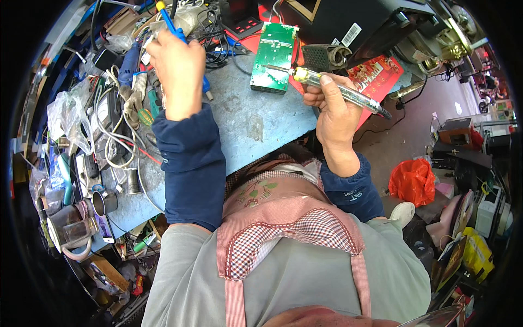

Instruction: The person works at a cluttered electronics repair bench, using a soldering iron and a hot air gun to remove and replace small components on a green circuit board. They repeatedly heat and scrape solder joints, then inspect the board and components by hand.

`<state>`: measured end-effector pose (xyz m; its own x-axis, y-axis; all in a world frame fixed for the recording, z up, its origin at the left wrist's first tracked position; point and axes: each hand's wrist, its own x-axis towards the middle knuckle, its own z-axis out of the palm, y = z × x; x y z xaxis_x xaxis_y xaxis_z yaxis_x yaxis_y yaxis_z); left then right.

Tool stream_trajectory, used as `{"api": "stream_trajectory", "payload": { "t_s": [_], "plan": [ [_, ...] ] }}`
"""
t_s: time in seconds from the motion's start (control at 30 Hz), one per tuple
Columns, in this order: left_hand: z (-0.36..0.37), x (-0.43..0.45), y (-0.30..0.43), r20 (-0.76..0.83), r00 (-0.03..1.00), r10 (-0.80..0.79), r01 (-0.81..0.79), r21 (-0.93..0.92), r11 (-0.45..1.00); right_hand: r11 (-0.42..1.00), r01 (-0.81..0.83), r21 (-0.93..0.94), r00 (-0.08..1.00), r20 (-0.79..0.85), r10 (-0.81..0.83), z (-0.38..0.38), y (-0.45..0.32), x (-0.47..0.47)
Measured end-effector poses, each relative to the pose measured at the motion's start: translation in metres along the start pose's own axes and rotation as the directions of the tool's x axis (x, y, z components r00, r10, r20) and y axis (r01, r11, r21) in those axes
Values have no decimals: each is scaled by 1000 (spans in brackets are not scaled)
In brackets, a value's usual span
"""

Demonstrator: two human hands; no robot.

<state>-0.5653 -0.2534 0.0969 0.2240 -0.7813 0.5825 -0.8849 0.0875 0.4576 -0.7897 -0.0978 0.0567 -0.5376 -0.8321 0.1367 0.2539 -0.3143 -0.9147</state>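
Observation:
My right hand point(337, 108) grips a soldering iron point(339, 90) with a transparent handle and a yellow collar. Its bare metal tip points left, over the lower part of a green circuit board point(273, 53); whether it touches cannot be told. The board lies solder side up on a dark base, with connectors and wires at its far end. In my left hand point(177, 61) is a blue desoldering pump point(167, 18) with a yellow plunger end. Its pale nozzle shows below the hand, pointing down toward the worktop, left of the board. My fingers partly hide the pump's body.
The blue worktop point(261, 122) carries a perforated metal stand point(322, 57) right of the board. A large black housing point(359, 20) is behind it. Tangled cables point(118, 151), a blue rotary tool point(129, 65) and a metal cup point(104, 202) crowd the left. A red bag point(412, 182) lies at lower right.

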Motion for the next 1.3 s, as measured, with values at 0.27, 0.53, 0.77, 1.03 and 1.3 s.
{"api": "stream_trajectory", "payload": {
  "t_s": [0.27,0.53,0.77,1.03,1.3],
  "plan": [
    [-8,-59,8,786,589,187,604,-583,543,1000,-15,18,1000,10,15,2,-1,1],
    [10,-46,-2,864,414,288,733,-504,457,1000,-20,-5,1000,-4,20,2,0,1],
    [16,-40,-1,901,359,243,807,-430,404,1000,-26,-15,1000,-13,26,4,-1,2],
    [29,-38,-5,914,305,267,842,-390,373,999,-44,-32,999,24,44,-1,0,2],
    [28,-43,1,915,329,233,851,-394,346,999,-33,-37,999,28,34,-1,1,3]
  ]
}}
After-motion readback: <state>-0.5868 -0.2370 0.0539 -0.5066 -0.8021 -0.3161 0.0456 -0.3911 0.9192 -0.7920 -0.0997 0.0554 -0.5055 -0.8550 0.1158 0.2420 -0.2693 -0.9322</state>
